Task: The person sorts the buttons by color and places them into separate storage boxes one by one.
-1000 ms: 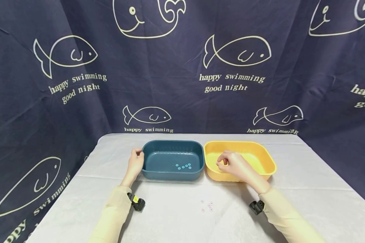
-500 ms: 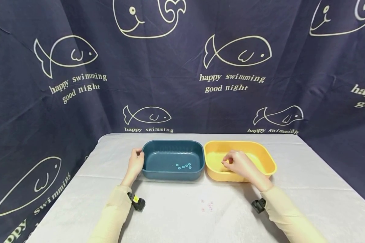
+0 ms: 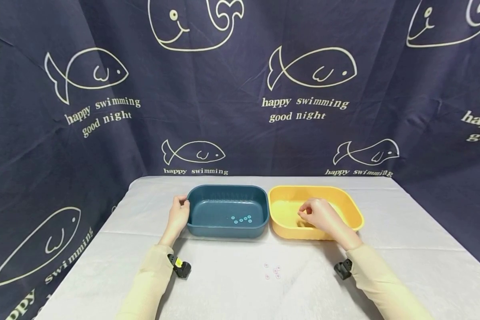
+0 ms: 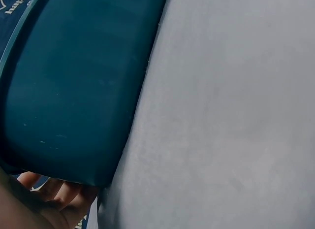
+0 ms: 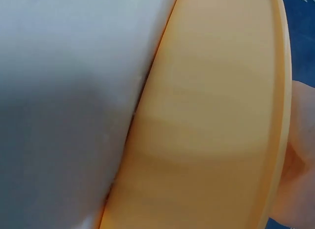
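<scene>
Nearest first: pale cloth-covered worktop (image 3: 224,284). On it, a loose cluster of small pink round discs (image 3: 275,270), button-like, five or so, too faint to count surely. Being round, they offer no long axis to line up with.

The relation that matters: the discs lie near and to the left of my right grip (image 3: 319,215), roughly in line with the seam between the two trays. The near wall of the yellow rounded-rectangular plastic tray (image 3: 292,232) comes between. My right is the nearer of the two.

Right grip: above the near part of the yellow tray, thumb and forefinger brought together in a ring, other fingers bent. I see nothing between the tips. A darker patch beneath; shadow or contents, can't tell.

Left grip (image 3: 178,214): well off to the left, fingers curled on the left end of the dark-blue rounded-rectangular plastic tray (image 3: 224,231). Six small light-blue round discs (image 3: 241,220) lie in its near right part.

Both trays run long side left to right, end against end or very nearly.

Far: navy cloth backdrop (image 3: 224,120), white fish outlines and lettering.
</scene>
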A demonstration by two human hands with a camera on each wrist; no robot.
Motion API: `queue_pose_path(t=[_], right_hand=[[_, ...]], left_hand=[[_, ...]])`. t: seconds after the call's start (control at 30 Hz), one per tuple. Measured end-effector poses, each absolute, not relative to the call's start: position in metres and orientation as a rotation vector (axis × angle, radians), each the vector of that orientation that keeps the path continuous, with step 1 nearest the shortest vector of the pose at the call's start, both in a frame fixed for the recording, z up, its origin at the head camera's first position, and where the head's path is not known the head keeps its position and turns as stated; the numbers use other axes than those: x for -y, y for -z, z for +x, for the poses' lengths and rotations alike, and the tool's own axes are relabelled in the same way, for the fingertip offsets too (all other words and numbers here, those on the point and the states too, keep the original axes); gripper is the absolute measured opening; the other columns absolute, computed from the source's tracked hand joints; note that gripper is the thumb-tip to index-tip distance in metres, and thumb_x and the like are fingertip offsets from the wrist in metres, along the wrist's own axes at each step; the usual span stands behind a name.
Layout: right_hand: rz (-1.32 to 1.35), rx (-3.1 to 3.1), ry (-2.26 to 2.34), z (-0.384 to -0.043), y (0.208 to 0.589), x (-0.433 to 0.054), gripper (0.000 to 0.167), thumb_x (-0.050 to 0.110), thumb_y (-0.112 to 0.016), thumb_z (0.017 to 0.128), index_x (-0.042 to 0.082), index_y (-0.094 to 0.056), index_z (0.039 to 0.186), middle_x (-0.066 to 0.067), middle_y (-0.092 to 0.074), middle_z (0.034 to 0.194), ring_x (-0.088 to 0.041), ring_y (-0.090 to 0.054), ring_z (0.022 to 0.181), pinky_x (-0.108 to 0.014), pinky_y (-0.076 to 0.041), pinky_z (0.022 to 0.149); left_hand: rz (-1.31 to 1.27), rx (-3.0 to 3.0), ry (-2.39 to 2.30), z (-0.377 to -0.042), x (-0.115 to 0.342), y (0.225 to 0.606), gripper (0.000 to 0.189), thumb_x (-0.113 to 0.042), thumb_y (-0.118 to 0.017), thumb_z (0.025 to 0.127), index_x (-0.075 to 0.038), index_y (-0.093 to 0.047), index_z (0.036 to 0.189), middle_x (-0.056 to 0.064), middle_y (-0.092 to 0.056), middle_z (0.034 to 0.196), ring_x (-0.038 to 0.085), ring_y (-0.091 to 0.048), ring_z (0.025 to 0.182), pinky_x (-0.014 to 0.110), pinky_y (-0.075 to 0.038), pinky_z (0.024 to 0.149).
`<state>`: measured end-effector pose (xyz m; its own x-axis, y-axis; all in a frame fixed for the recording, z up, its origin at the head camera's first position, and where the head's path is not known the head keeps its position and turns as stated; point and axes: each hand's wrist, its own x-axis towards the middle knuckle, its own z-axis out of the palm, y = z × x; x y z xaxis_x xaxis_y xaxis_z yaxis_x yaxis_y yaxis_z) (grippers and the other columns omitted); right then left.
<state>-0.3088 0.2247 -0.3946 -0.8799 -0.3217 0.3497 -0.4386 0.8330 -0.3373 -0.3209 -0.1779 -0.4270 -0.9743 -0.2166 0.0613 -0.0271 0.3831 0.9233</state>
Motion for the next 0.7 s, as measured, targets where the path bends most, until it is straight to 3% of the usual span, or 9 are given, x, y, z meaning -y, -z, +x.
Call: queue_pose_path(t=[0.7], right_hand=[[0.509, 2.786, -0.567, -0.3113, 0.3958, -0.2317, 0.015, 0.012, -0.068, 0.077, 0.002, -0.073, 0.088, -0.001, -0.06, 0.07, -0.013, -0.052, 0.065, -0.03, -0.044, 0.061]], left_hand=[[0.234, 2.465, 1.644, -0.3221, 0.1776, 0.4271, 0.038, -0.016, -0.032, 0.099, 0.002, -0.036, 0.131, 0.023, -0.043, 0.132, 0.037, -0.041, 0.123, 0.05, -0.034, 0.104]])
